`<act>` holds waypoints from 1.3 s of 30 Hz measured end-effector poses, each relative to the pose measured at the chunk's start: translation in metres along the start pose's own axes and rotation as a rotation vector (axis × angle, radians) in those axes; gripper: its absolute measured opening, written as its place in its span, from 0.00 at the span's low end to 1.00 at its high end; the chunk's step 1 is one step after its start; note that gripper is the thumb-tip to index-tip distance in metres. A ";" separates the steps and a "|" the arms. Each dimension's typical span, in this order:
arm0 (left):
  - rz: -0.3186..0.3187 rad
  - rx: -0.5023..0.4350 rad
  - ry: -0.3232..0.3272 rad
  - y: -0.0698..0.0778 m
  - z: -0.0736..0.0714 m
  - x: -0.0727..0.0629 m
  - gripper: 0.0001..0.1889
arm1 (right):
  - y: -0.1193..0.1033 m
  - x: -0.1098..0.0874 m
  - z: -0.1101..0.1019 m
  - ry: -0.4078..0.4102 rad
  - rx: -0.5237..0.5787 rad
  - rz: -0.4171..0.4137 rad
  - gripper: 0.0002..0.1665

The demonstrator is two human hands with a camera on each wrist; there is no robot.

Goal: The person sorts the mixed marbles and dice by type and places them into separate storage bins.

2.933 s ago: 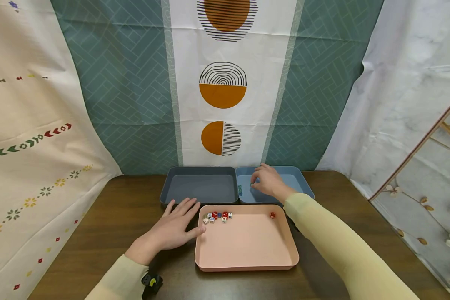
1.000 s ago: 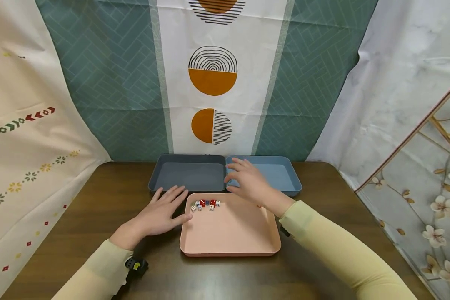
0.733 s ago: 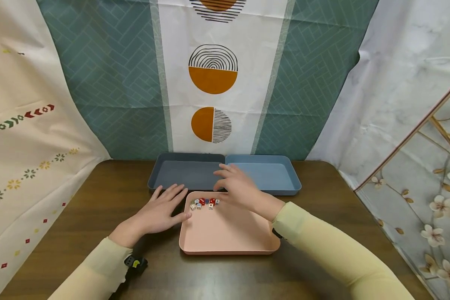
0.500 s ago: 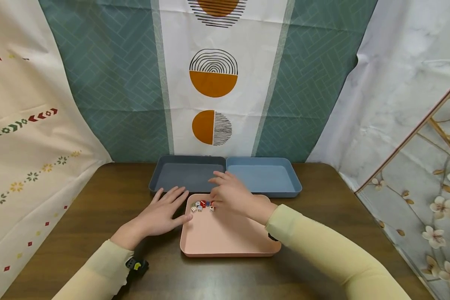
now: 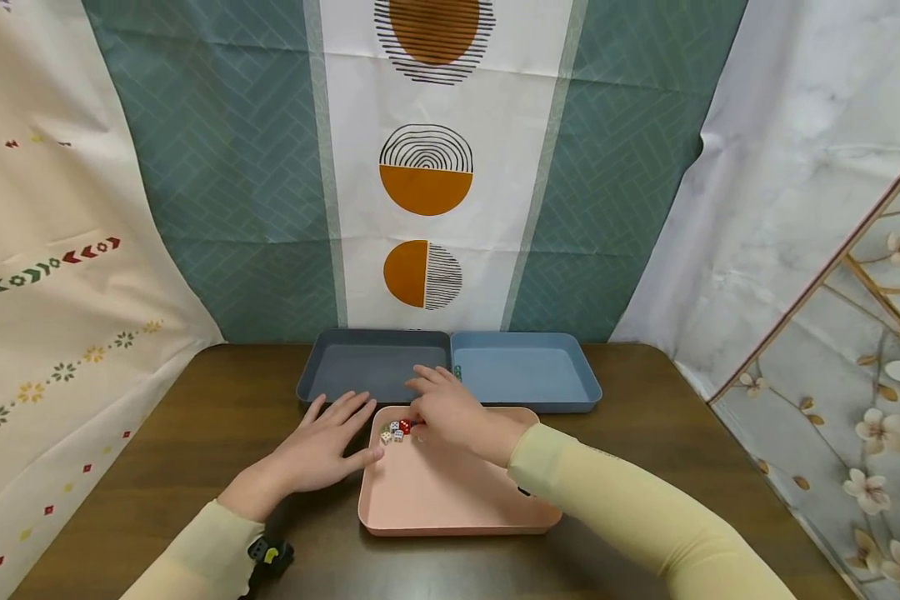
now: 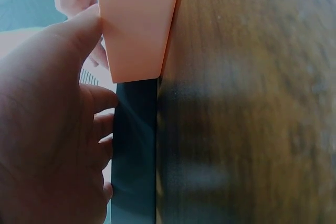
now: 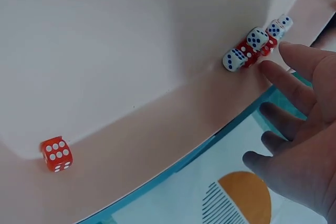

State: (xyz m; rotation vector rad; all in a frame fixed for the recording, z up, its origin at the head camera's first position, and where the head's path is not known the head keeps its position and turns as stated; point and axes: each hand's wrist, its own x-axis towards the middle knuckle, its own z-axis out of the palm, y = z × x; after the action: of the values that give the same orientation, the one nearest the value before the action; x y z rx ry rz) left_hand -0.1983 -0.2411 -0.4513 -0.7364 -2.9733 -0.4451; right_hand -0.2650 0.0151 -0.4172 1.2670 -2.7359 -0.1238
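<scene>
My right hand reaches over the back left of the pink tray, thumb and index fingertips right at a cluster of dice. In the right wrist view that hand has its fingers spread, a gap between thumb and index. The cluster has white dice with blue pips and red dice; the hand partly hides it in the head view. My left hand lies flat with fingers spread, thumb at the tray's left rim. Alone in the tray's back right corner sits another red die.
Behind the pink tray, a dark grey tray and a blue tray stand side by side. Small green dice lie at the blue tray's left edge. Wooden table surrounds the trays; patterned cloth hangs behind.
My right hand has left the blue tray and come left and nearer, down to the dice cluster in the pink tray. The left hand keeps its place by the rim.
</scene>
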 end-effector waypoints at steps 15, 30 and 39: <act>0.005 -0.003 -0.011 0.001 0.004 -0.002 0.48 | -0.006 -0.003 0.012 -0.003 -0.006 0.024 0.07; 0.000 0.003 -0.005 0.001 0.005 0.000 0.49 | -0.002 -0.002 0.015 0.050 -0.007 -0.004 0.04; 0.004 0.007 -0.006 -0.001 0.004 0.000 0.48 | -0.001 -0.003 0.017 0.064 0.015 0.001 0.02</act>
State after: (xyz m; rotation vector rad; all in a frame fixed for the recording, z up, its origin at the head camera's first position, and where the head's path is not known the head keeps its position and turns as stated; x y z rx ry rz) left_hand -0.1986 -0.2412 -0.4551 -0.7444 -2.9769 -0.4330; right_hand -0.2649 0.0171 -0.4342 1.2504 -2.6882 -0.0618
